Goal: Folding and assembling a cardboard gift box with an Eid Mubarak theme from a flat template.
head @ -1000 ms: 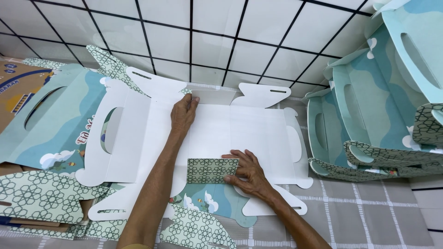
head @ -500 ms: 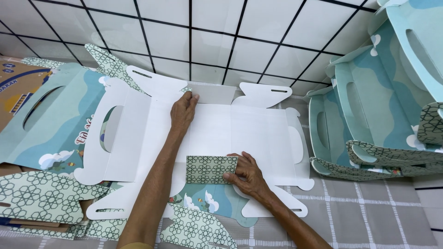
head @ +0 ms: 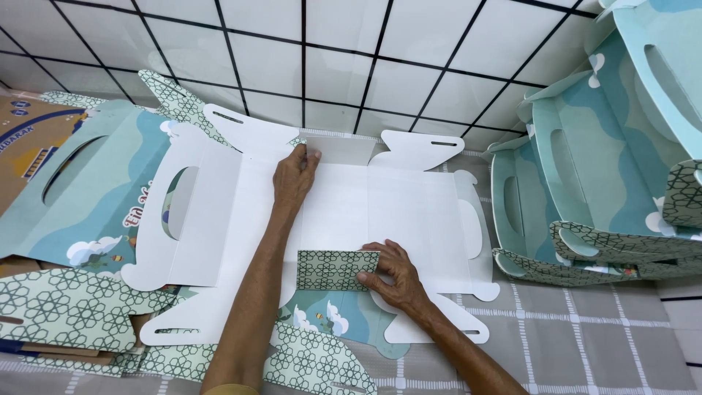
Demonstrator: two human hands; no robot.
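Nearby, folded boxes (head: 585,190) flank the flat carton (head: 380,212) under both hands.

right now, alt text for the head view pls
Two bare hands press on a flat white box blank: left hand at its far flap, right hand folding a green patterned flap. Folded teal boxes stand stacked at right.
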